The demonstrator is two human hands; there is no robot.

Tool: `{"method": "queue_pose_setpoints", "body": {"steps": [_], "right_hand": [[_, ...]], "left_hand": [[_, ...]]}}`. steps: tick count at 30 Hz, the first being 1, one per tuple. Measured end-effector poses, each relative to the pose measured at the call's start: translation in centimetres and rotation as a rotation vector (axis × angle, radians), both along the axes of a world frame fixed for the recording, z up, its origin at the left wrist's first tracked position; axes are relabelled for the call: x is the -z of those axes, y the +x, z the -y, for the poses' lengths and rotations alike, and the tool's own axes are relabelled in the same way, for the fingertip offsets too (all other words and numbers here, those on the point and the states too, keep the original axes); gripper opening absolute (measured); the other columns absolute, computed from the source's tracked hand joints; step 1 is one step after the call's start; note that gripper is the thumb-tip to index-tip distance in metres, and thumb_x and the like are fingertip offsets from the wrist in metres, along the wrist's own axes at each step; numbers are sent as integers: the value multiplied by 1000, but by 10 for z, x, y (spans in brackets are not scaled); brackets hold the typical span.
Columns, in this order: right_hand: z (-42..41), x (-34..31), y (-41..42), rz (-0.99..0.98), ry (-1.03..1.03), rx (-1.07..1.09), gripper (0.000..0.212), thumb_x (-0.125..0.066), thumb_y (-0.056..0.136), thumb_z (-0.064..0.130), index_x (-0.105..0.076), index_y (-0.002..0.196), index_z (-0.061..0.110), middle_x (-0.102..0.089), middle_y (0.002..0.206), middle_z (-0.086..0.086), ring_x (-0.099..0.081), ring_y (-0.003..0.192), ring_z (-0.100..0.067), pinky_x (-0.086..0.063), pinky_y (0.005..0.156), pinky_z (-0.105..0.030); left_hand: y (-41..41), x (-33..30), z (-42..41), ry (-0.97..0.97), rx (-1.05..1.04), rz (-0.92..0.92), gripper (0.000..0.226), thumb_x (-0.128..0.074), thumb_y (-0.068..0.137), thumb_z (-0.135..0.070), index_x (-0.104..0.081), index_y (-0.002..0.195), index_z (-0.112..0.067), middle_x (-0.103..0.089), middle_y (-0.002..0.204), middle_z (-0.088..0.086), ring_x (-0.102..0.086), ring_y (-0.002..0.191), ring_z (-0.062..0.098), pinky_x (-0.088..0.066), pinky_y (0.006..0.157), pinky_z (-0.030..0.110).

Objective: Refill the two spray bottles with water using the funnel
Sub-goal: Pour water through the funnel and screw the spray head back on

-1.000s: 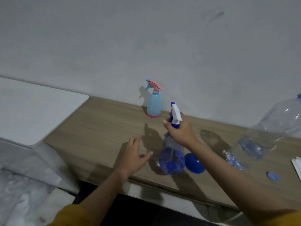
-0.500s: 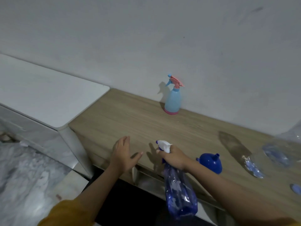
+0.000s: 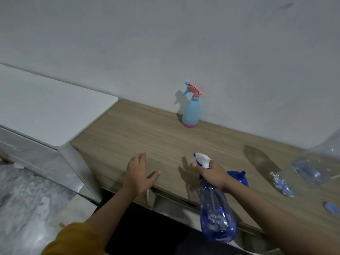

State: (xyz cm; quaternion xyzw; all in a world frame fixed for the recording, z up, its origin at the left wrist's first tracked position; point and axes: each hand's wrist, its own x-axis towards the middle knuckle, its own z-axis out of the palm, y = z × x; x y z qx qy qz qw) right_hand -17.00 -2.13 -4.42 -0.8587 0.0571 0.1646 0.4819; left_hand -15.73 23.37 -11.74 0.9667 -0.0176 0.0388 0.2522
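My right hand (image 3: 214,173) grips the neck of a clear blue spray bottle (image 3: 217,219) with a white trigger head, holding it in front of the counter edge with its body hanging below the hand. My left hand (image 3: 138,172) rests flat and open on the wooden counter (image 3: 147,137) near its front edge. A light-blue spray bottle with a pink trigger and base (image 3: 191,109) stands upright by the wall. The blue funnel (image 3: 239,177) lies on the counter just behind my right wrist, partly hidden.
A large clear water bottle (image 3: 312,168) lies on its side at the right edge, with a blue cap (image 3: 331,207) on the counter near it. A white cabinet top (image 3: 47,111) adjoins the counter on the left. Drawers sit under the counter front.
My right hand has lifted the blue spray bottle off the counter and brought it down toward me, past the front edge. My left hand has stayed on the counter.
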Motion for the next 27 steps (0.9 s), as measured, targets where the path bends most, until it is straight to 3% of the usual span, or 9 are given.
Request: {"method": "queue_pose_setpoints", "body": {"steps": [2, 4, 8, 12, 18, 20, 22, 25, 27], "right_hand": [[8, -1, -3, -6, -18, -27, 8, -57, 93, 35, -56, 99, 29, -63, 75, -1, -61, 68, -13, -48, 71, -26], [12, -3, -3, -51, -41, -39, 23, -59, 92, 36, -62, 86, 14, -64, 73, -1, -60, 64, -10, -48, 64, -21], [15, -11, 1, -86, -34, -31, 35, -62, 89, 42, -67, 89, 7, -65, 72, 4, -60, 59, -5, -44, 57, -16], [18, -16, 4, -29, 7, -26, 27, -63, 89, 37, -65, 76, 13, -68, 71, -2, -64, 59, -10, -51, 68, -26], [28, -34, 14, 47, -24, 1, 37, -61, 89, 43, -73, 72, 12, -64, 50, -3, -60, 52, -13, -48, 60, -26], [37, -43, 19, 113, 31, 40, 57, -59, 85, 54, -71, 91, -2, -68, 73, -25, -59, 59, -18, -45, 62, -28], [44, -55, 26, 204, 53, 74, 63, -56, 80, 63, -69, 101, 5, -66, 91, -32, -62, 71, -23, -46, 69, -34], [54, -79, 39, 306, 108, 138, 57, -55, 72, 71, -63, 93, 19, -60, 72, -33, -67, 73, -44, -49, 64, -44], [61, -93, 46, 354, 122, 173, 57, -55, 75, 69, -60, 88, 13, -54, 60, -21, -64, 68, -48, -43, 61, -37]], "left_hand": [[1, -1, 5, -14, 5, 9, 100, -41, 67, -71, -41, 136, 2, -46, 134, 20, -43, 126, 35, -35, 108, 43], [2, -3, 11, -22, 28, 6, 101, -39, 68, -73, -37, 139, -1, -42, 138, 17, -38, 130, 32, -33, 110, 43], [2, -10, 28, -67, 68, 52, 100, -39, 68, -73, -36, 140, -4, -40, 140, 13, -37, 132, 28, -32, 110, 39], [-1, -26, 48, -158, 120, 92, 98, -42, 68, -71, -36, 140, -6, -39, 140, 10, -37, 132, 23, -25, 107, 23], [-5, -48, 81, -339, 198, 130, 80, -69, 78, -47, -37, 139, -6, -39, 140, 8, -37, 131, 17, -11, 97, -1], [-9, -58, 96, -405, 247, 92, 88, -66, 74, -57, -36, 140, -8, -38, 140, 5, -38, 130, 14, -16, 98, 1], [-12, -64, 112, -473, 311, 46, 96, -56, 67, -69, -34, 142, -12, -38, 139, 0, -38, 129, 9, -25, 101, 10], [-12, -70, 138, -602, 393, -44, 98, -60, 62, -69, -32, 142, -19, -42, 137, -7, -42, 126, 3, -35, 104, 19], [-9, -78, 154, -719, 452, -143, 91, -68, 64, -59, -34, 140, -20, -50, 131, -9, -48, 121, 2, -41, 103, 23]]}}
